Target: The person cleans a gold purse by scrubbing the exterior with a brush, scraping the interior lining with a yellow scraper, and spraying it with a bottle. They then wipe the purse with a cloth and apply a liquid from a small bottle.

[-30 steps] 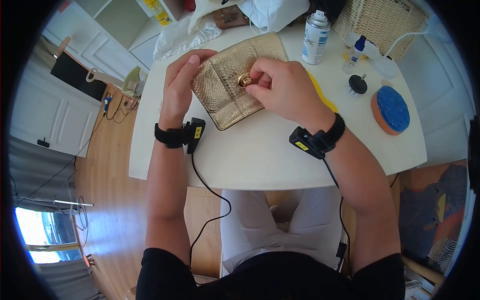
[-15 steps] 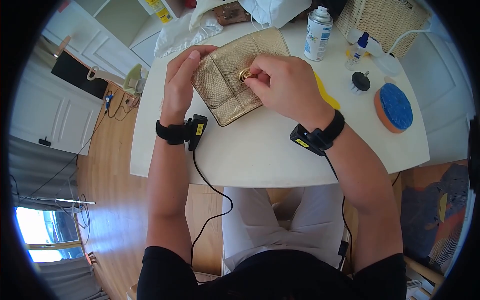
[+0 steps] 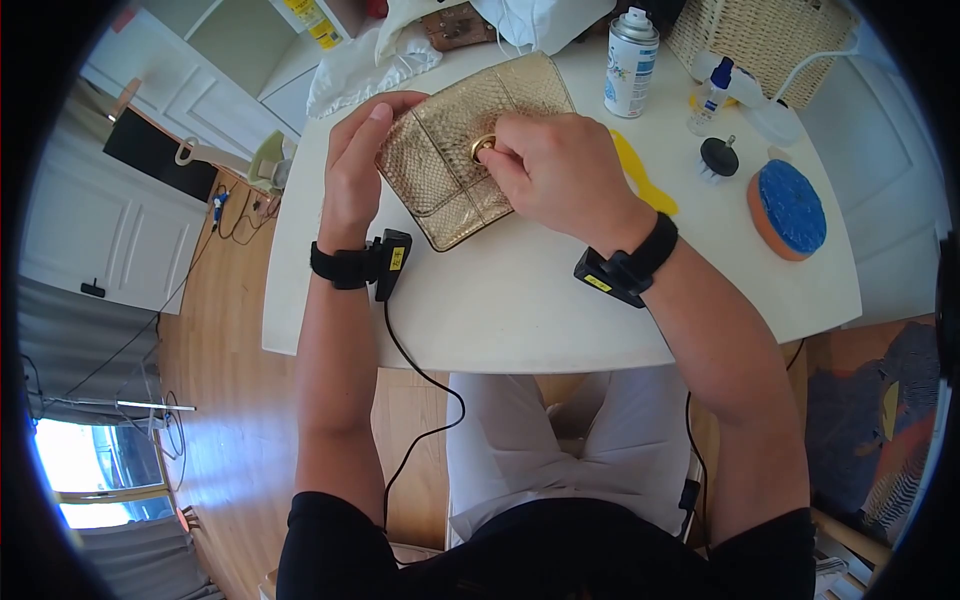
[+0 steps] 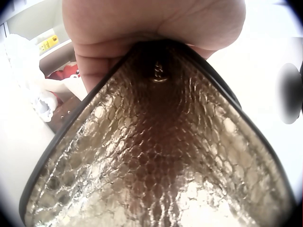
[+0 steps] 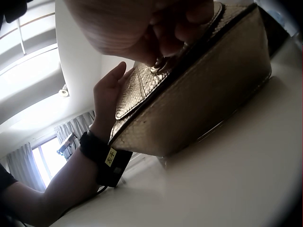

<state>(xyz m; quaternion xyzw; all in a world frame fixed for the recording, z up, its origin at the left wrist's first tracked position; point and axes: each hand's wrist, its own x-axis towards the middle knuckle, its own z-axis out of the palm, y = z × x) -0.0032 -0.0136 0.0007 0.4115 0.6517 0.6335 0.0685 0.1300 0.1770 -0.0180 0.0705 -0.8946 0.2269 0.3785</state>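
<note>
A gold handbag (image 3: 425, 175) with a snakeskin pattern and dark edging is tilted over the white table (image 3: 490, 310). My left hand (image 3: 352, 165) grips its left end, thumb along the edge and fingers partly hidden behind it. In the left wrist view, the folded side (image 4: 156, 151) of the bag narrows up to that hand, with a small metal ring near the top. My right hand (image 3: 570, 175) pinches the round gold clasp (image 3: 481, 149) on the front flap. Its fingers cover much of the clasp, which also shows beneath them in the right wrist view.
Right of the bag are a yellow flat item (image 3: 645, 180), a spray can (image 3: 631, 65), a small bottle (image 3: 710, 98), a black brush head (image 3: 718, 158) and a blue-and-orange round pad (image 3: 788, 210). A wicker basket (image 3: 745, 40) and white cloth bags (image 3: 545, 20) stand behind.
My right hand has turned at the clasp, its wrist shifting slightly left and its fingers closing further over the metal. The left hand keeps its grip, and the bag has hardly moved.
</note>
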